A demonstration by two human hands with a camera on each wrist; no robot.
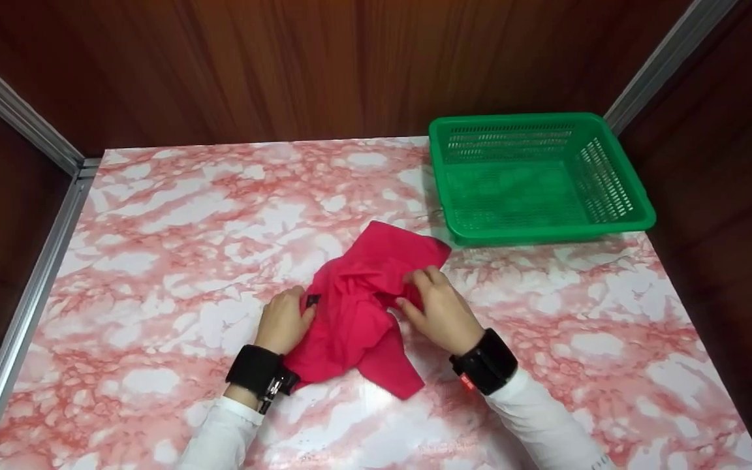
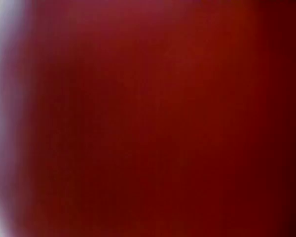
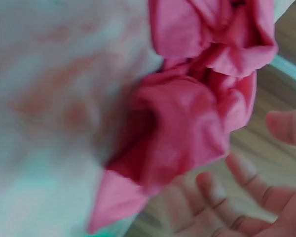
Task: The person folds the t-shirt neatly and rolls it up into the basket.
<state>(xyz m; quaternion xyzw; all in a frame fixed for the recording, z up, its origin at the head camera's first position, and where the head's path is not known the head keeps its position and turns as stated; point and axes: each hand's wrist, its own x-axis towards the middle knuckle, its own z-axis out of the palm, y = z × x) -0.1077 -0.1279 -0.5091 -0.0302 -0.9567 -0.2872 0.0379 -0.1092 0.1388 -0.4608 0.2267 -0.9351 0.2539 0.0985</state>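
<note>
A crumpled pinkish-red cloth (image 1: 350, 313) lies on the table, with folds bunched in its middle and one flap pointing toward the front. My left hand (image 1: 284, 323) grips its left edge between thumb and fingers, beside a small black patch (image 1: 313, 300). Over at the right side, my right hand (image 1: 444, 310) has its thumb and fingers spread apart at the folds. The right wrist view shows those fingers (image 3: 244, 170) loosely extended beside the bunched cloth (image 3: 187, 123). Blurred red cloth (image 2: 153, 123) fills the left wrist view, hiding the left fingers there.
A green plastic basket (image 1: 546, 232) with slotted walls stands at the table's back right corner, just beyond the cloth. Red-and-white marbled patterning covers the table (image 1: 154, 261). Dark wooden panels (image 1: 252, 72) with metal edging enclose the back and sides.
</note>
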